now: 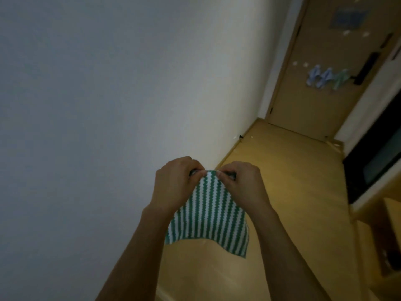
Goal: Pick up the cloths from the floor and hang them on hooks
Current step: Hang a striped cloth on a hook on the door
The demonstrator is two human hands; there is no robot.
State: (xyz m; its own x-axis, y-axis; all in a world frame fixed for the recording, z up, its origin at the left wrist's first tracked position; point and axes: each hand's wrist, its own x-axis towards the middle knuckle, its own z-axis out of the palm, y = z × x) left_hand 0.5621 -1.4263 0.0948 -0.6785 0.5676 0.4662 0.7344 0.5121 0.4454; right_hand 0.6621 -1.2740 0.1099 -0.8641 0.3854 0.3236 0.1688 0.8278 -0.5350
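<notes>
Fingers [200, 173] of the left hand [173, 183] and of the right hand [243, 183] curl tight, pinching the top edge of the green-striped cloth [208, 213] close together at its middle; likely finding or spreading a hanging loop, too small to confirm. Cloth hangs free below both hands, lower corners loose, clear of the floor [282, 192]. White wall [108, 105] close at 9 o'clock. Open corridor floor runs toward 1 o'clock to the door [314, 61], where three cloths [327, 78] already hang. Dark cabinet [373, 166] bounds the 3 o'clock side.
</notes>
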